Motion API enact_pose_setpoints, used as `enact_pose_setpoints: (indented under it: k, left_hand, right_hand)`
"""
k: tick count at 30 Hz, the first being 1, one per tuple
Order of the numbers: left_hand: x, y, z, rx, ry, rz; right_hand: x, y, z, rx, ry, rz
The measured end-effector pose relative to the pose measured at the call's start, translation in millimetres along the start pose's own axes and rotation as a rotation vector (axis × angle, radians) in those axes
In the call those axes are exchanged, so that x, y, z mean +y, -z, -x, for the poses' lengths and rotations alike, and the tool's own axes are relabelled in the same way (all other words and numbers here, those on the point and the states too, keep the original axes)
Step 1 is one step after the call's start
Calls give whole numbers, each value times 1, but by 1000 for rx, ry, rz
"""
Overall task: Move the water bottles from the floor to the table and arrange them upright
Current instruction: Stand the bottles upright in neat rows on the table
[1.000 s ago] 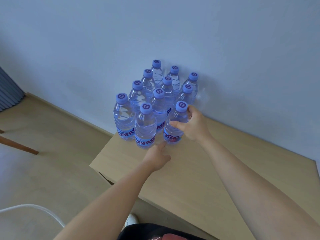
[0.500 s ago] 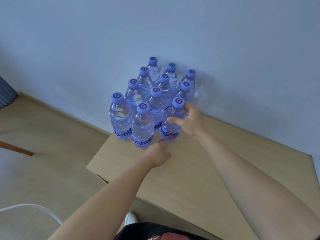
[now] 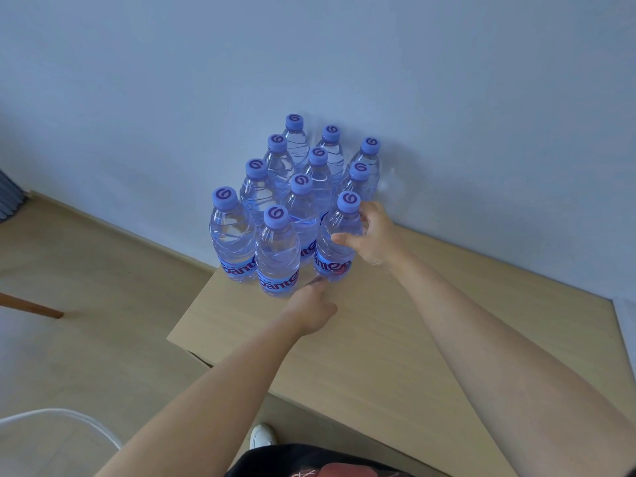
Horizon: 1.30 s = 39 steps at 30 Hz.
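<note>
Steadying the front bottle, the right hand closed its grip around it while the left hand, loosely curled and empty, nudged its base into the cluster at the tabletop corner.

just one view on my end, the head cam, wide-angle, sitting high and tipped forward and down. it looks along both forearms onto the near corner of the table, with the cluster of bottles close, about arm's reach, near frame centre. the wall fills the top half, the floor runs down the left. no second view, so nothing overlaps.
</note>
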<state>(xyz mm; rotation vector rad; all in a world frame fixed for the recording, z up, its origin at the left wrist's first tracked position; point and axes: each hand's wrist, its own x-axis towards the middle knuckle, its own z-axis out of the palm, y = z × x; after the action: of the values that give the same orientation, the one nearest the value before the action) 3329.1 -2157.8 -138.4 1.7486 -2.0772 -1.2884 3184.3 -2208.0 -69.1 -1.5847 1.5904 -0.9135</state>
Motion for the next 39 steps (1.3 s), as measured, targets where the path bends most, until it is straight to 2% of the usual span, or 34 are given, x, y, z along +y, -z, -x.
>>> enact_pose_setpoints:
  k: [12,20,27,35,39]
  left_hand:
    - [5,1,3,0,-34,-2]
    - [22,-29,12,56,-12,12]
    - [85,-85,26,-109,-146,12]
    - [154,-168,67,-322,-352,-104]
    - [184,-209,91,-412,-452,-156]
  right_hand:
    - [-3,-2,6,25,20,-11]
    - [-7,27,47,179,-16,-22]
    - [16,96,126,377,-150,-35]
    - [43,155,251,578,-251,18]
    - [52,172,317,830,-217,74]
